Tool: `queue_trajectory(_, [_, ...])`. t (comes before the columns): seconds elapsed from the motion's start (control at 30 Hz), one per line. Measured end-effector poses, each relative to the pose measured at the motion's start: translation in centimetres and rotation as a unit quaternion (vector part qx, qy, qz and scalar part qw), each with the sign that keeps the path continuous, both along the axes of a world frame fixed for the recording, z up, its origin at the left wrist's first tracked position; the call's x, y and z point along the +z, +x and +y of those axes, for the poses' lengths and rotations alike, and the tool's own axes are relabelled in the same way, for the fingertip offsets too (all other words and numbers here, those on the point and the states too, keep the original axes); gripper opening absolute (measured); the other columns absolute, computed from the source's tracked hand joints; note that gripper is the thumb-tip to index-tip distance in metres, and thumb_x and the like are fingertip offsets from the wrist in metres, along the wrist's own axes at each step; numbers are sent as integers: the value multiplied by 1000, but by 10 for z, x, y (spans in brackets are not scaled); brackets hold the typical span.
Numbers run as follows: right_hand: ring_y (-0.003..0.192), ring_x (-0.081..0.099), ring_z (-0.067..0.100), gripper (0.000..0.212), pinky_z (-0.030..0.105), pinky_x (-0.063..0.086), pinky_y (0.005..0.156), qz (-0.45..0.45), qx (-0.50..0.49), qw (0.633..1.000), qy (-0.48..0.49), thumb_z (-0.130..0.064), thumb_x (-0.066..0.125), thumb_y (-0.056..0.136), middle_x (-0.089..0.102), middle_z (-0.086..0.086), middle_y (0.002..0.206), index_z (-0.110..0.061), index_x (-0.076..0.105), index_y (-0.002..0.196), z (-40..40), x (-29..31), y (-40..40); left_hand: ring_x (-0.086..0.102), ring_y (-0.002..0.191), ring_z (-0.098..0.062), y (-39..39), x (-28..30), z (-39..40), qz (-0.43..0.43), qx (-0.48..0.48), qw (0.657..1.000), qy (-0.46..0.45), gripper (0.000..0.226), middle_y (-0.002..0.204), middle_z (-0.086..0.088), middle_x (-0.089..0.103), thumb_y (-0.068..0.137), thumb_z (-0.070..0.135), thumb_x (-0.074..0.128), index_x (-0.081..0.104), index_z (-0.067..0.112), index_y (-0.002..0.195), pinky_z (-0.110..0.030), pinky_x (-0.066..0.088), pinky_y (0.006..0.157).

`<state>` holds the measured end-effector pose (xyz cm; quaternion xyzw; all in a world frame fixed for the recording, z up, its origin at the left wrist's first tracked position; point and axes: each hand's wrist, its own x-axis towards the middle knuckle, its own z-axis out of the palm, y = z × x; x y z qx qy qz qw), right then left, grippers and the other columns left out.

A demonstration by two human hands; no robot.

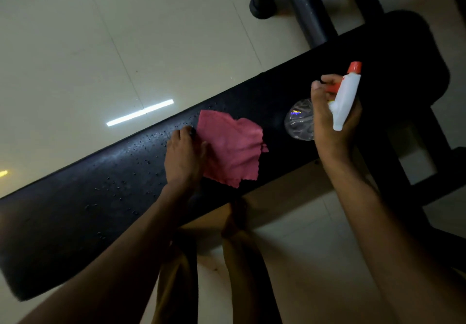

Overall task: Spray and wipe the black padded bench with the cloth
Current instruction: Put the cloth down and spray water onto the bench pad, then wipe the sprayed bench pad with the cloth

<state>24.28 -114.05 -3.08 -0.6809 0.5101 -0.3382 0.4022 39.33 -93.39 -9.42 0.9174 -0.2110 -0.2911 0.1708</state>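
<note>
left hand (185, 158) on cloth (230, 147), wet bench (75, 197)

bench (75, 212) left stretch bare, cloth (230, 147) mid-pad, frame (302, 5) beyond

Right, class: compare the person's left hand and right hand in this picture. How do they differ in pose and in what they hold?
The left hand lies low on the black padded bench, pressing the pink cloth; the right hand is raised above it. The left hand is flattened, while the right hand is curled round the spray bottle. Both are bare and over the bench.
</note>
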Motion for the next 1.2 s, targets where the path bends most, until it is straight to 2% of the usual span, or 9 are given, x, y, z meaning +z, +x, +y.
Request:
queue_trajectory(0.17, [102,65,23,49,23,53,88,21,34,999,22,-32,74,88,63,16,110,-3,58,125,0,-4,-11,50,96,-16,4,4,-4,-2,-12,999,31,30,117,-5,58,96,36,67,61,13,115,-34,45,82])
queue_trajectory(0.37, [107,62,22,63,24,51,93,43,21,999,10,-38,79,84,62,14,115,0,54,128,-1,2,-15,61,93,-25,6,6,-11,0,21,1000,19,21,107,-7,65,92,32,67,56,17,102,-43,54,85])
queue_trajectory(0.5, [112,63,20,75,34,52,99,33,0,998,50,-47,82,76,63,14,120,0,55,129,7,-3,-20,68,97,-25,3,8,-12,52,62,996,-30,39,114,-5,71,90,35,73,53,18,118,-46,59,87])
queue_trajectory(0.6, [106,62,4,89,26,52,96,28,-44,996,78,-59,80,68,62,6,116,-1,54,131,16,0,-22,68,101,-25,5,9,-13,92,70,992,-52,45,119,-7,71,89,36,75,58,17,126,-47,58,92])
queue_trajectory(0.7, [109,51,-19,81,6,42,92,43,-41,997,46,-37,84,77,52,-3,123,-3,45,139,25,0,-27,68,100,-24,6,10,-18,105,8,993,-58,40,119,-9,72,92,29,72,64,12,127,-45,58,93])
queue_trajectory(0.83, [117,54,3,72,28,50,97,37,-108,991,63,-24,83,77,51,-5,129,-13,44,137,46,-8,-36,65,102,-20,7,12,-17,120,31,989,-83,45,119,3,66,90,20,71,59,14,133,-41,56,96])
queue_trajectory(0.93, [101,55,13,60,22,51,82,15,-173,971,163,-3,77,80,52,6,116,-7,47,132,77,-17,-43,70,98,-21,5,15,-11,141,50,980,-132,42,113,6,68,88,12,66,52,23,125,-49,60,88])
queue_trajectory(1.07, [109,58,9,48,23,51,89,81,17,970,229,3,71,84,59,-1,117,-17,56,125,114,-21,-42,71,90,-14,5,20,-2,158,71,969,-177,41,109,4,73,86,14,66,45,32,117,-49,62,78])
queue_trajectory(1.2, [139,40,4,74,31,38,114,121,224,945,205,3,70,84,45,-4,150,-26,41,147,105,-22,-5,71,87,-17,1,33,12,173,78,955,-226,43,100,3,74,87,12,67,47,35,117,-51,62,69])
